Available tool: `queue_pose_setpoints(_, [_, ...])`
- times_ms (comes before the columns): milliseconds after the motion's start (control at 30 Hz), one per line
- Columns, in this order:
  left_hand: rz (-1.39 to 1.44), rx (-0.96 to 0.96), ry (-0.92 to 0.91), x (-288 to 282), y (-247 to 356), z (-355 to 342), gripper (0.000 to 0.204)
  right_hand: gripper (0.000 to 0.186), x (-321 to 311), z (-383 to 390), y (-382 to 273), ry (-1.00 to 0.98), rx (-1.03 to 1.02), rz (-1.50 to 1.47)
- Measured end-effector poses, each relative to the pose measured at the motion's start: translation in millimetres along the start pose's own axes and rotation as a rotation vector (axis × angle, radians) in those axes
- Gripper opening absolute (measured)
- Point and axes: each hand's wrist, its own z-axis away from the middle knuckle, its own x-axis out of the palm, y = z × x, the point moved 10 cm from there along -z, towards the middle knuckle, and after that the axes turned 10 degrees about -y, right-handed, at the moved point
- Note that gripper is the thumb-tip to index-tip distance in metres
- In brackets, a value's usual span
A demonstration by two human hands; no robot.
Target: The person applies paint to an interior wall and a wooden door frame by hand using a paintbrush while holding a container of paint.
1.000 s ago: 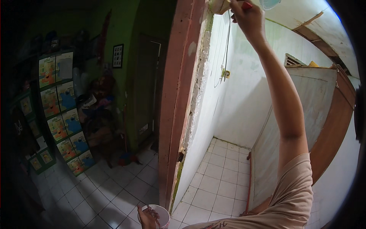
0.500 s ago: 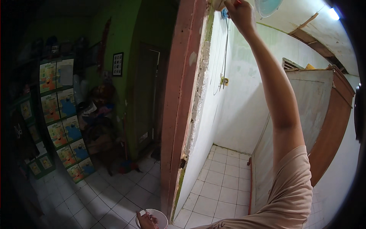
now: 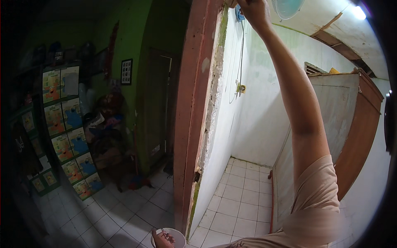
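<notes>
My right hand (image 3: 255, 16) is raised to the top of the door frame (image 3: 192, 103). Its fingers are closed round a red-handled tool that looks like a paintbrush, mostly cut off by the upper edge. A tan end at the fingers meets the wall's bare edge (image 3: 216, 78). Low down, my left hand (image 3: 160, 240) grips the rim of a small white bucket (image 3: 180, 237), its fingertips showing inside. What the bucket contains cannot be made out. The reddish-brown frame has pale chipped patches, and the plaster strip beside it is rough.
A pale wooden cabinet (image 3: 326, 107) stands in the lit room to the right. A cable with a wall socket (image 3: 242, 88) hangs on the white wall. In the dark room at left are a picture-covered drawer cabinet (image 3: 64, 113) and a heap of cloth (image 3: 109, 120).
My right hand has shifted slightly up and left, and the red handle has gone out of sight. The bucket and my left hand sit slightly further right and lower in view.
</notes>
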Motion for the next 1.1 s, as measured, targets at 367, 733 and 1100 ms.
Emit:
queue_pose_setpoints(367, [0.343, 0.010, 0.243, 32, 27, 31, 0.067, 0.029, 7, 75, -72, -0.208, 0.274, 0.219])
queue_pose_setpoints(733, [0.384, -0.016, 0.222, 44, 29, 49, 0.064, 0.028, -12, 69, -62, -0.083, 0.160, 0.126])
queue_pose_setpoints(1100, [0.255, 0.016, 0.343, 27, 35, 59, 0.071, 0.034, 21, 136, -77, -0.230, 0.223, 0.296])
